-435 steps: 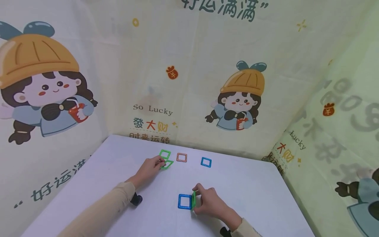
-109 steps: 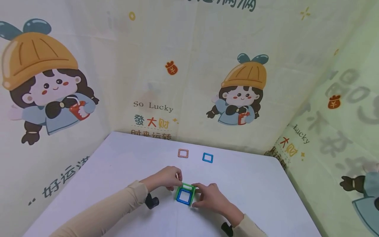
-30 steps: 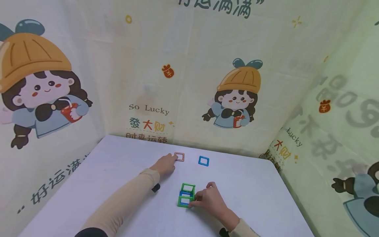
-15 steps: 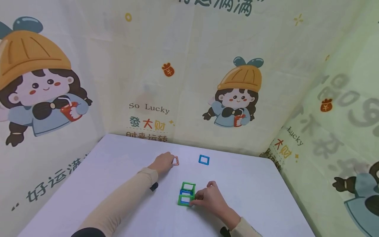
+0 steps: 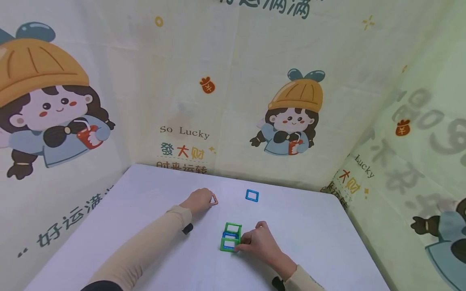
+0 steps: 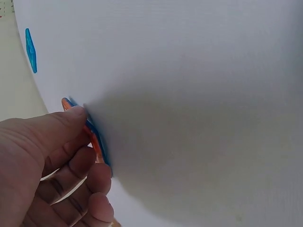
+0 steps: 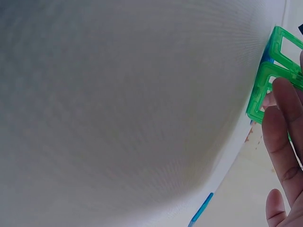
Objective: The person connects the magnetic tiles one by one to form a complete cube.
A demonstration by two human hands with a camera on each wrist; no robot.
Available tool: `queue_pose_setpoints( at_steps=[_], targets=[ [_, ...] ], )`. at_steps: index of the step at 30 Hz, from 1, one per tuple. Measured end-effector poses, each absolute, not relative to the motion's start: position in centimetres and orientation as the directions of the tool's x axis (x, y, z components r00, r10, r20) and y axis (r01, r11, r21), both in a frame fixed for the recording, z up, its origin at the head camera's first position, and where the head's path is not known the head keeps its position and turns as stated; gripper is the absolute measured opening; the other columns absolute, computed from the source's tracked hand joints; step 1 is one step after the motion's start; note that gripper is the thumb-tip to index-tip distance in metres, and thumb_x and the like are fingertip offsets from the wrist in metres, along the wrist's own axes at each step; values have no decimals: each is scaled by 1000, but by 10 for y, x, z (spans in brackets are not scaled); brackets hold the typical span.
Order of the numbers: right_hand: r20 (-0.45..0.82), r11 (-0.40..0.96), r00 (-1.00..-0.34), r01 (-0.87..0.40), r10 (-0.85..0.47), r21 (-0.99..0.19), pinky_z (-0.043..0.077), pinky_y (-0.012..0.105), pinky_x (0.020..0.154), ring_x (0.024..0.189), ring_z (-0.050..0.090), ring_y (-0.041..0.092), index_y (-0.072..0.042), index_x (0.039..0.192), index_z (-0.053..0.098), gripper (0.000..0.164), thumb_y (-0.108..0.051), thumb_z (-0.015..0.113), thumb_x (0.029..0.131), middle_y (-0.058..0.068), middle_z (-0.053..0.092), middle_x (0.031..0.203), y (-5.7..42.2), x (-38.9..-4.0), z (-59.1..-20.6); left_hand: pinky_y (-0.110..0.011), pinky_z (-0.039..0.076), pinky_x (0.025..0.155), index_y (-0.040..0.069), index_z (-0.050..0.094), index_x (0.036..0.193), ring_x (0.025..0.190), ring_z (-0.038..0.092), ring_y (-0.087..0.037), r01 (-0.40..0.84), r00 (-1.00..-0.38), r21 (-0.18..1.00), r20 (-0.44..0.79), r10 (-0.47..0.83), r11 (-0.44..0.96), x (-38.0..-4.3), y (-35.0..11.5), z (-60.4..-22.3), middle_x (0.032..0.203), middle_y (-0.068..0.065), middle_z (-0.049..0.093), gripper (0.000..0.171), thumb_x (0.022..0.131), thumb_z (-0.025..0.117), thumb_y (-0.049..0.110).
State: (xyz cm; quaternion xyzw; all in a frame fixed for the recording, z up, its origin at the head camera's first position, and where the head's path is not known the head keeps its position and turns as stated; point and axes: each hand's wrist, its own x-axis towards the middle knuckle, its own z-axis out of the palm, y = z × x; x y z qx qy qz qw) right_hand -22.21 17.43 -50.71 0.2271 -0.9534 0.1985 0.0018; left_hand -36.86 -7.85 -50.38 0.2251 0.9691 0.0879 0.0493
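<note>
My left hand (image 5: 198, 201) pinches an orange square magnetic tile (image 5: 215, 199) by its edge, the tile tilted. In the left wrist view, thumb and fingers grip that tile, which has a blue line along its edge. My right hand (image 5: 263, 246) holds the right side of a small structure of green magnetic tiles (image 5: 222, 245) standing around a blue one (image 5: 230, 235). Its thumb is at the front right corner. In the right wrist view, fingers lie against a green tile (image 7: 255, 101), and a fingertip shows through its square opening.
A second blue square tile (image 5: 252, 195) lies flat near the back of the white table (image 5: 309, 226). Printed cloth (image 5: 233, 101) hangs behind and at both sides. Dark wrist devices (image 5: 187, 229) sit under the sleeves.
Earlier the green tiles were gathered around the blue one. Over the last second my left hand has picked at the orange tile, drawn it a little left and tilted it. My right hand stays.
</note>
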Motion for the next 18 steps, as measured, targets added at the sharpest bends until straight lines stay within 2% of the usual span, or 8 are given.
queue_pose_setpoints(
  at_steps=[8, 11, 15, 18],
  targets=[
    [100, 809, -893, -442, -439, -388, 32, 47, 91, 55, 49, -6, -23, 85, 85, 24, -46, 87, 78, -23, 68, 64, 175, -222, -509, -39, 55, 87, 8, 75, 98, 87, 63, -18, 417, -898, 211, -57, 437, 884, -361, -81, -498, 90, -3, 68, 13, 92, 78, 19],
    [115, 804, -886, -458, -450, -381, 32, 46, 90, 54, 48, -7, -24, 84, 84, 23, -46, 87, 78, -25, 66, 63, 176, -222, -509, -38, 56, 82, 10, 75, 93, 81, 61, -16, 423, -896, 207, -49, 441, 882, -357, -81, -494, 84, -1, 67, 11, 94, 76, 21],
    [133, 795, -875, -479, -465, -374, 32, 45, 88, 54, 47, -8, -25, 83, 84, 23, -47, 87, 78, -25, 66, 62, 176, -222, -509, -37, 54, 73, 11, 70, 84, 71, 55, -15, 432, -894, 172, -49, 446, 885, -351, -78, -485, 77, 0, 63, 18, 95, 75, 24],
    [133, 793, -876, -478, -464, -377, 31, 45, 88, 54, 47, -8, -24, 84, 84, 23, -47, 87, 78, -25, 66, 62, 177, -222, -509, -36, 54, 70, 11, 69, 84, 69, 54, -15, 431, -894, 143, -68, 443, 891, -347, -76, -479, 77, 0, 64, 18, 94, 76, 25]
  ],
)
